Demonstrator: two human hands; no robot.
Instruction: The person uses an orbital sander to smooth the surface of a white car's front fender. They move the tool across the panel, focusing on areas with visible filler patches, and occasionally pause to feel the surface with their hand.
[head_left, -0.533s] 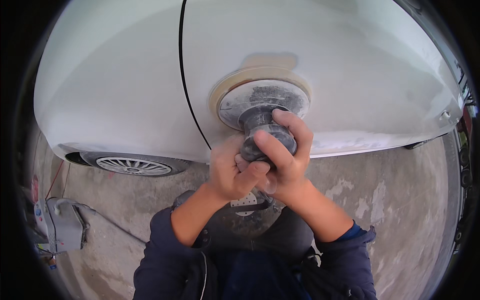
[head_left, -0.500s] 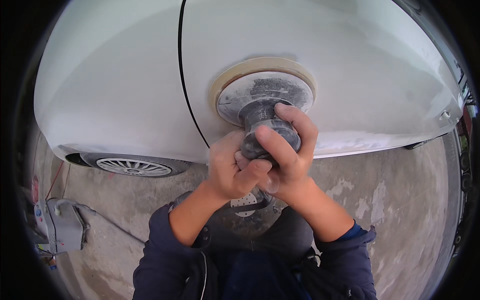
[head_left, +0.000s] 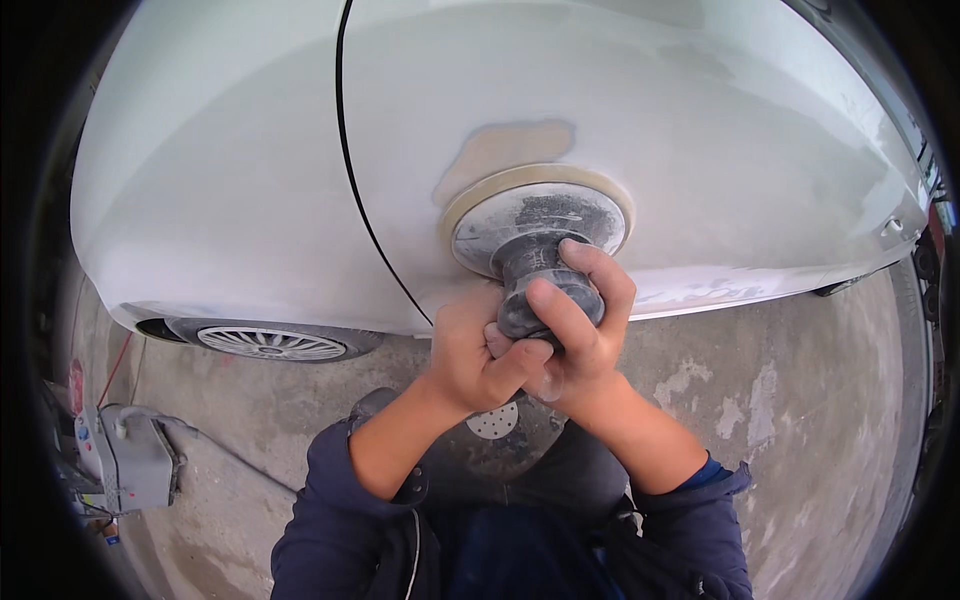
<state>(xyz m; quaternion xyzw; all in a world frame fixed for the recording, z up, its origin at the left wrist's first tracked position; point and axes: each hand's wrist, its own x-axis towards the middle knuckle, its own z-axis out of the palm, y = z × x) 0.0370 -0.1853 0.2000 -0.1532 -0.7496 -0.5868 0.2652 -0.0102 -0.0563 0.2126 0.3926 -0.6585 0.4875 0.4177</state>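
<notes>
Both my hands grip a dusty black disc sander (head_left: 540,225) with a wide round pad. Its pad lies against the white car's door panel (head_left: 700,170), just right of the dark door gap. My left hand (head_left: 468,340) closes round the sander's lower end from the left. From the right, my right hand (head_left: 585,340) wraps the same end, with fingers up along the knob-shaped body. Where the fingers overlap, part of the grip is hidden. Just above the pad shows a tan, grey-edged patch (head_left: 510,148) on the panel.
A wheel (head_left: 272,342) sits under the panel at left. On the concrete floor (head_left: 690,420), a grey box-shaped machine (head_left: 145,465) stands at far left, with a hose (head_left: 235,457) running toward me. A white perforated disc (head_left: 493,421) shows below my hands.
Both hands have moved the sander down the panel, nearer to me and slightly right. The tan patch, covered before, is now exposed above the pad.
</notes>
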